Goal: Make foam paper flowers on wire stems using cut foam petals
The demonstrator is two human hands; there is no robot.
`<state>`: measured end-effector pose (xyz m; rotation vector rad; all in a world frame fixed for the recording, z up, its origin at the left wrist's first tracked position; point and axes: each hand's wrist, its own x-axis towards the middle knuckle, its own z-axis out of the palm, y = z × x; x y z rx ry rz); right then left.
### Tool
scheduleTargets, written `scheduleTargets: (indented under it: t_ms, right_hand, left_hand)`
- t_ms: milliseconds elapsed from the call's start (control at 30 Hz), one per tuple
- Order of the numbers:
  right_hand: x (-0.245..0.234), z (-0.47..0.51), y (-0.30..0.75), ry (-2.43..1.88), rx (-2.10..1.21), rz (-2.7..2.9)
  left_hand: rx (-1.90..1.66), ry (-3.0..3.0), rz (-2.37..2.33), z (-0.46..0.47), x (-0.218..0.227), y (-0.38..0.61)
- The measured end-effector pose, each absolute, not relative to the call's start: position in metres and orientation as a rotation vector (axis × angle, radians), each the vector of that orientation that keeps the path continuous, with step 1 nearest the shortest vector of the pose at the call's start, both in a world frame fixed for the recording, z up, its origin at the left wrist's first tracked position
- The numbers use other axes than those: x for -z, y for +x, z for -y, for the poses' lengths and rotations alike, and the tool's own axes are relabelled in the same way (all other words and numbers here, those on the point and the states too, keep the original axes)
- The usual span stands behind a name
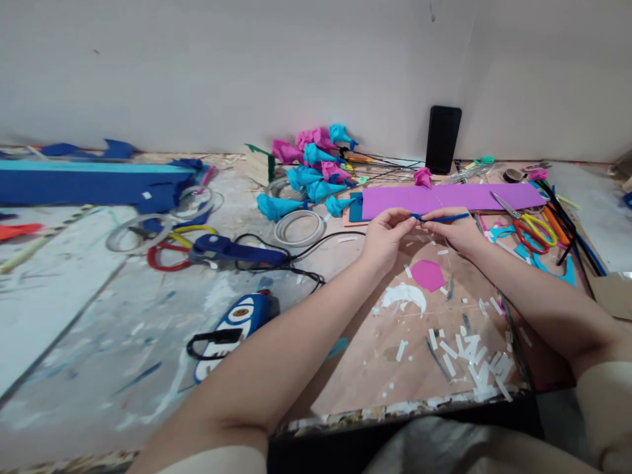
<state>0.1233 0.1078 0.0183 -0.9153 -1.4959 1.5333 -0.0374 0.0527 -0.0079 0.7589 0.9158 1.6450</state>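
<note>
In the head view, just right of centre, the left hand (388, 234) and right hand (451, 230) sit close together, both pinching a slim blue strip (455, 218). A slackened pinch could let it slip; swinging outward, the right hand might knock the scissors (518, 215) at centre right.

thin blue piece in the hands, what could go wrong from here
The thin blue piece is pinched in the fingers of the left hand and right hand, so it might slip or bend out of shape.

The scissors lie with their blades on the purple sheet, near the right hand, which could get nicked.

The black cable runs close to the left hand and might snag.
</note>
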Motion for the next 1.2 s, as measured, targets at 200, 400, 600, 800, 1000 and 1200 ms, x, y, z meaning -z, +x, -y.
scheduleTargets:
  t_ms: [200,400,600,800,1000,1200]
  right_hand:
    - [-0.016,-0.108,0.123,-0.835,-1.467,1.582]
    - [-0.011,-0.107,0.126,-0.772,-1.338,1.698]
    - [-0.012,-0.11,0.128,-0.741,-0.967,1.891]
    - [-0.012,-0.11,0.132,-0.75,-0.802,1.954]
    - [-0.016,-0.107,0.133,-0.693,-0.717,2.047]
    - [-0.014,-0.107,0.13,-0.717,-0.831,1.945]
  left_hand:
    - [-1.61,0.726,-0.956,-0.051,0.005,-0.038]
    - [-1.623,0.75,-0.969,-0.049,0.005,-0.037]
    - [-1.597,0.768,-0.947,-0.047,0.005,-0.034]
    - [-1.573,0.819,-0.977,-0.047,0.002,-0.034]
    - [-1.541,0.848,-1.019,-0.047,0.003,-0.035]
    - [-1.521,0.801,-0.953,-0.046,0.002,-0.036]
